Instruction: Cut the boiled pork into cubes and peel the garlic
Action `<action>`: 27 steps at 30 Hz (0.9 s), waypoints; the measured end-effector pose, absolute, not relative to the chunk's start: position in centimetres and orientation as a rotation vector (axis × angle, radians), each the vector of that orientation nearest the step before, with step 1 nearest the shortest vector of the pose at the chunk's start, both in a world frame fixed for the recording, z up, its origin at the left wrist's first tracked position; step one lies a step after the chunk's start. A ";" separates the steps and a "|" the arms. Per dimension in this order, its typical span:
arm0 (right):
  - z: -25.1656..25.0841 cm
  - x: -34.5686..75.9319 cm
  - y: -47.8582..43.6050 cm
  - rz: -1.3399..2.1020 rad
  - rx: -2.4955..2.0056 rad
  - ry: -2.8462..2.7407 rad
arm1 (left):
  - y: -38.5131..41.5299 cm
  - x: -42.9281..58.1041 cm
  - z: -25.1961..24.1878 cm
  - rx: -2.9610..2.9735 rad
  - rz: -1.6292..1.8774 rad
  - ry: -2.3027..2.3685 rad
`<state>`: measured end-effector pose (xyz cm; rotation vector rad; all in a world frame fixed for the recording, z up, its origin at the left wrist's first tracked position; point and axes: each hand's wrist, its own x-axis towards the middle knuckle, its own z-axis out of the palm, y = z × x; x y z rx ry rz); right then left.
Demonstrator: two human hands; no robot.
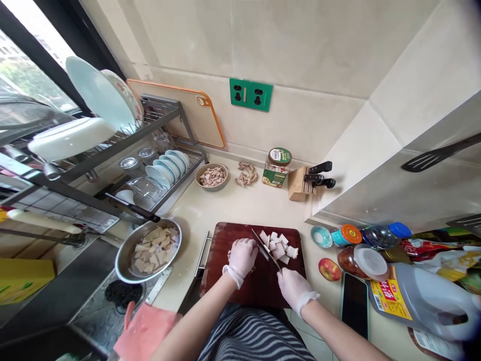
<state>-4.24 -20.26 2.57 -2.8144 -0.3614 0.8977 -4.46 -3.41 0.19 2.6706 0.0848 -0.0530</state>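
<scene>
My right hand [295,289], in a clear glove, grips the handle of a kitchen knife [265,249]. The blade slants up and left over a dark red cutting board [225,238]. Pale, chunky cut pieces [278,246] lie in a loose pile just right of the blade. To the left of the knife, my gloved left hand [242,257] presses down on the board with curled fingers. What lies under those fingers is mostly hidden; only small edges show.
At left, a metal pan [120,263] holds pale slices beside the sink. A bowl of chopped pieces [212,177], ginger [246,174], a jar [277,165] and a knife block [299,184] stand behind. An apple [329,269], phone [355,306] and large jug [424,296] line the right.
</scene>
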 end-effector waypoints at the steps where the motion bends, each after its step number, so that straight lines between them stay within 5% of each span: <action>1: 2.5 -4.1 -20.1 0.893 -2.819 -0.367 | -3.6 -4.4 0.0 2.696 -0.050 0.077; 27: 2.7 -3.4 -19.1 0.877 -2.782 -0.446 | -2.5 -3.4 -1.9 2.555 -0.123 -0.015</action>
